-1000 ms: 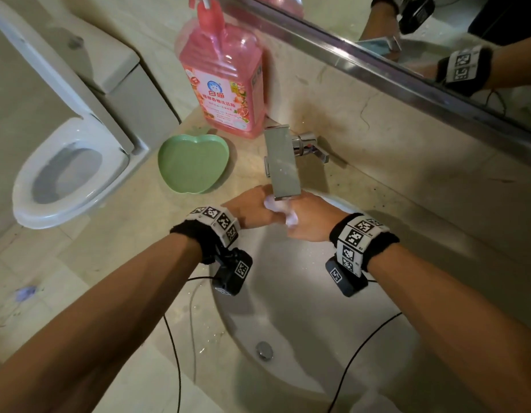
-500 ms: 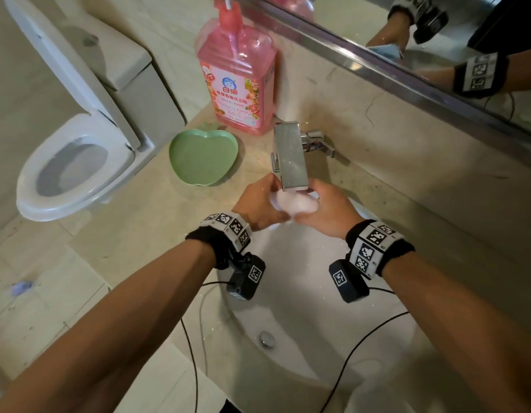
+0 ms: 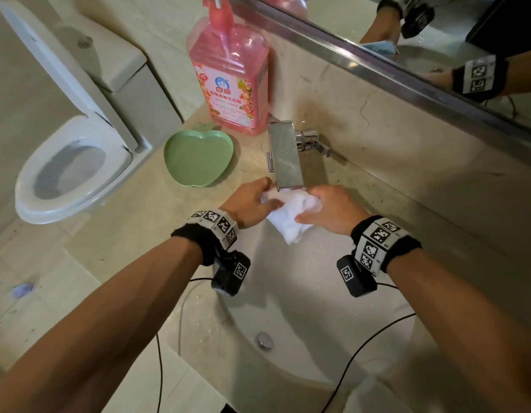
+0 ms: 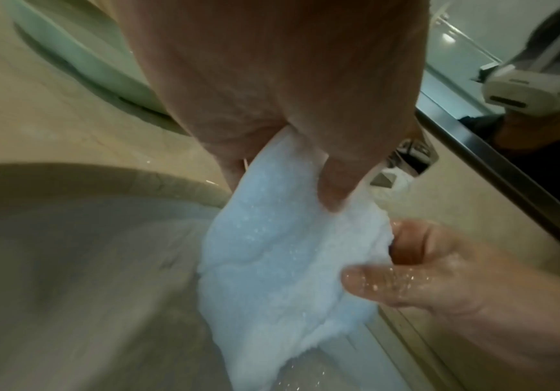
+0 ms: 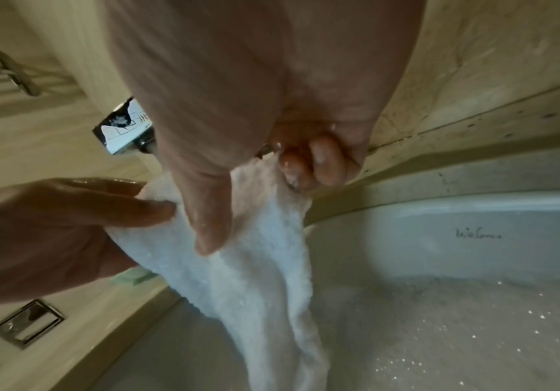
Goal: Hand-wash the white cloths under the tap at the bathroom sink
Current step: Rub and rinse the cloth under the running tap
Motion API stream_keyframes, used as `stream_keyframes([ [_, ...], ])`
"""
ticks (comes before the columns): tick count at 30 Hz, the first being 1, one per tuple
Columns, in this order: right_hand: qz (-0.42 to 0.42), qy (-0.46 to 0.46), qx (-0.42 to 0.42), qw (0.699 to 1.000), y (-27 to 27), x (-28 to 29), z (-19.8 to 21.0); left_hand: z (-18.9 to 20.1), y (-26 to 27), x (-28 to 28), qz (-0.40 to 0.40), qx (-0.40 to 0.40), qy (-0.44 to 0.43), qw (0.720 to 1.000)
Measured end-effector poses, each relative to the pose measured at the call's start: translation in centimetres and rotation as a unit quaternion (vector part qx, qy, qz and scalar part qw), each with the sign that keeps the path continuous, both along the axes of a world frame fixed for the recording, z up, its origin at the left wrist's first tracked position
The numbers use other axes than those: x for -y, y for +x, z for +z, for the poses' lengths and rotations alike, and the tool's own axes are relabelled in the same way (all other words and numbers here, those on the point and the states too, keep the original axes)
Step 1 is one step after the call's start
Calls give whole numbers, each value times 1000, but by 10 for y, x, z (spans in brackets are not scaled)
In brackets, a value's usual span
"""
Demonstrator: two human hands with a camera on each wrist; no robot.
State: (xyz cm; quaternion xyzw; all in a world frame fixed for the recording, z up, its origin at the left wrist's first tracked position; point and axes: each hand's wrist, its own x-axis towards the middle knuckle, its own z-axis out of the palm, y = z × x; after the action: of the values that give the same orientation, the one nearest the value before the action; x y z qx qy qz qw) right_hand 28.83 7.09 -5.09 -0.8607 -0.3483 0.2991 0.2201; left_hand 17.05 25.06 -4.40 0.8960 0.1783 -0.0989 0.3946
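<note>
Since the earlier head frame the two hands have drawn slightly apart, and the cloth, then a small wad between them, now hangs open in a longer fold.

Left hand (image 3: pixel 248 204): fingers and thumb curled round the cloth's upper left edge, pinching it; the left wrist view shows the thumb (image 4: pixel 333 182) pressed into the terry. Right hand (image 3: pixel 330 208): also closed on the cloth, thumb over the front and wet fingertips (image 5: pixel 308 164) tucked behind the bunched upper edge.

White cloth (image 3: pixel 288 217): centre of the head frame, stretched between both hands directly below the mouth of the square chrome tap (image 3: pixel 285 156), lower end hanging free over the sink basin (image 3: pixel 303 308) without touching it. No stream of water can be made out; droplets speckle the basin wall in the right wrist view.

Handling, as judgement: small terry cloth, soft and limp, heavier for being soaked, likely dripping. Not fragile, and the pile gives good purchase even with wet fingers. Best held at two points along the upper edge, as now, so the middle can be rubbed against itself.

Surroundings: green apple-shaped dish (image 3: pixel 198 158) on the stone counter, left of the tap; pink pump bottle of detergent (image 3: pixel 230 84) behind it, upper centre; toilet (image 3: pixel 70 162) at left; mirror along the upper right.
</note>
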Motion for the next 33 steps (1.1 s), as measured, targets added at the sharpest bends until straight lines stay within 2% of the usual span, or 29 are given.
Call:
stream_keyframes([
  [2,-5,2,29,1000,3,0,-2,3,-4,-5,41,15,-1,999],
  [4,-25,17,4,1000,5,-4,-3,5,-6,-6,72,14,23,997],
  [6,-58,49,-29,997,3,-12,-6,6,-2,-3,110,-7,42,993],
  [8,-98,83,-22,991,-4,-21,-9,6,1,0,160,-45,43,985],
  [12,-119,106,-78,984,-26,-39,-20,2,6,4,215,-73,-89,970],
  [13,-109,104,-98,984,-31,-43,-24,2,6,6,223,-67,-117,965],
  [15,-73,85,-85,990,-37,-48,-26,5,6,10,235,-58,-179,953],
  [17,-84,101,-70,989,-36,-49,-27,6,3,14,219,-47,-266,937],
  [18,-109,119,-86,983,-33,-48,-25,6,1,15,199,-46,-280,938],
  [20,-150,137,-129,971,-24,-43,-18,2,-3,9,147,-32,-234,961],
  [23,-147,158,-192,957,-14,-33,-5,-10,-4,-5,50,-6,-118,992],
  [27,-141,178,-241,944,-5,-26,-2,-20,9,-8,-19,-61,-179,982],
  [30,-172,196,-263,929,-1,-20,-5,-27,19,1,-7,-106,-105,989],
  [33,-164,192,-251,934,3,-9,-8,-27,29,10,-8,-127,-64,990],
])
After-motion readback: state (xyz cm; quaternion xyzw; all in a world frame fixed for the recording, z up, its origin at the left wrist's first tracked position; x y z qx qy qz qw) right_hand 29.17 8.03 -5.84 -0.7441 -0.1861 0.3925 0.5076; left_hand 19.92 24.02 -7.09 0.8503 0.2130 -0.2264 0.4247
